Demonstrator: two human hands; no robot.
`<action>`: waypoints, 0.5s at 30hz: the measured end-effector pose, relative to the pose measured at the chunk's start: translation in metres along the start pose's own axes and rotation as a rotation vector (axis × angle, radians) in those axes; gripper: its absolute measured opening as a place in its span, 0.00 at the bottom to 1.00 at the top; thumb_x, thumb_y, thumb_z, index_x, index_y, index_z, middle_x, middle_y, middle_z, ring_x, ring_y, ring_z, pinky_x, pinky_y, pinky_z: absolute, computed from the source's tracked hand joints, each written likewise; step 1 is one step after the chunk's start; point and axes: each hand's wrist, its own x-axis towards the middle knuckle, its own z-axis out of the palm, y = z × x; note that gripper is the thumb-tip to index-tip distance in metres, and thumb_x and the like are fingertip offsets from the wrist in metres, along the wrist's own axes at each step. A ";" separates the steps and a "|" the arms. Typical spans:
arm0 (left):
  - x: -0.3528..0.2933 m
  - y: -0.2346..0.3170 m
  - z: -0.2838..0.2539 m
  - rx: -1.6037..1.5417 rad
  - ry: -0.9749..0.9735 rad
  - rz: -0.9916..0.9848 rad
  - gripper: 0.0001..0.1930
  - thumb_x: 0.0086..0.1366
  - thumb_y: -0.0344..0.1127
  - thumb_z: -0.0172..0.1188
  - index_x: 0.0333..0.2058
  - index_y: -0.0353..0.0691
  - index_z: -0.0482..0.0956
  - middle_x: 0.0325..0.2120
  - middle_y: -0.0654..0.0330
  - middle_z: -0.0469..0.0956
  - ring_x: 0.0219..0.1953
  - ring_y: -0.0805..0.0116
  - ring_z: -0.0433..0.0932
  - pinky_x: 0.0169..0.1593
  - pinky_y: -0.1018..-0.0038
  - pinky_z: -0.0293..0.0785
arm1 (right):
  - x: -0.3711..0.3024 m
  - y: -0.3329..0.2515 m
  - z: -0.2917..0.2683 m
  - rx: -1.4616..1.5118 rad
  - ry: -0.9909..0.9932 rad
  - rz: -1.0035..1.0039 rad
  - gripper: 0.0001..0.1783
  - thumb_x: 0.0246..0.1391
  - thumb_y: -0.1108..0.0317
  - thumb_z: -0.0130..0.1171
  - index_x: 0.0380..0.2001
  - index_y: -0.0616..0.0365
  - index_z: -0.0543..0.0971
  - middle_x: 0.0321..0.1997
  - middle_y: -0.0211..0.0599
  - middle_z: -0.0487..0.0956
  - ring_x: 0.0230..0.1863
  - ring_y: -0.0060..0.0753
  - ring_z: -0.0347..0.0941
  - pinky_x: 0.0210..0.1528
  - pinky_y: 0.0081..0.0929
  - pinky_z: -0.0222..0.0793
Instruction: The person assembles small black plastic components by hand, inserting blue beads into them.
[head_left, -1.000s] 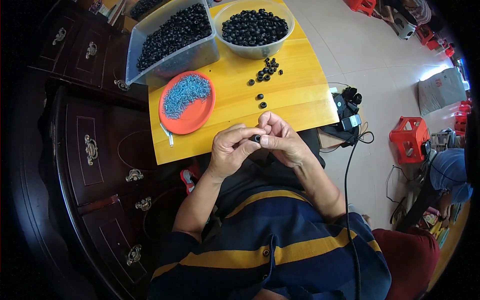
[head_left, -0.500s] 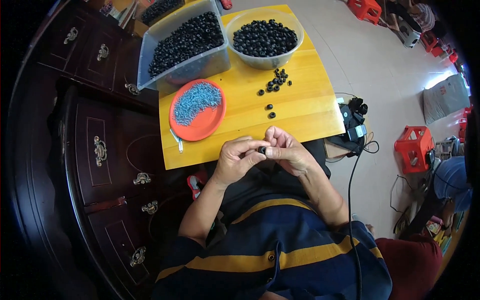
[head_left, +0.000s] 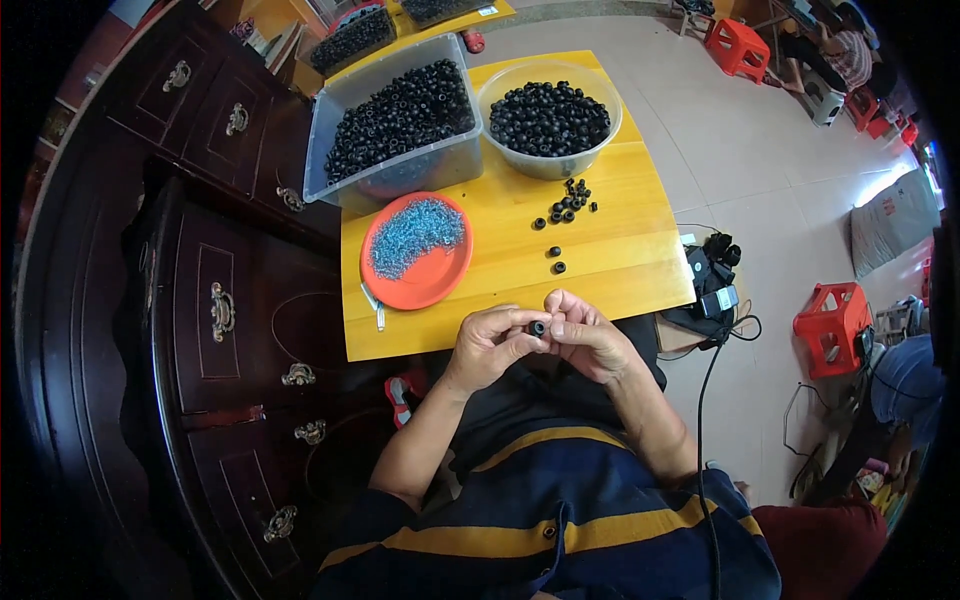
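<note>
Close in front of my body, past the table's near edge, my left hand pinches a small black ring-shaped part between thumb and fingertips, its round hole showing. Pressed up beside it is my right hand, thumb and forefinger closed together; whatever they grip is too small or hidden to make out. Two loose black parts lie on the yellow table beyond my hands, with a small cluster of them farther off. An orange-red plate to the left bears many tiny silvery-blue pieces.
A clear rectangular bin and a round clear tub, both full of black parts, stand at the table's far side. Dark wooden drawers rise on the left. A black cable hangs at the right. A red stool stands on the floor.
The whole view has shifted, so the table and hands sit lower and slightly more to the right. The black part in my fingers is turned, its hole now showing more plainly.
</note>
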 end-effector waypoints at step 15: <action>-0.001 0.006 -0.003 -0.127 -0.038 -0.044 0.11 0.65 0.27 0.64 0.46 0.32 0.83 0.30 0.62 0.81 0.34 0.77 0.80 0.40 0.83 0.75 | 0.000 -0.003 0.004 -0.038 -0.008 -0.003 0.12 0.57 0.72 0.66 0.39 0.53 0.72 0.36 0.31 0.82 0.38 0.24 0.82 0.46 0.21 0.76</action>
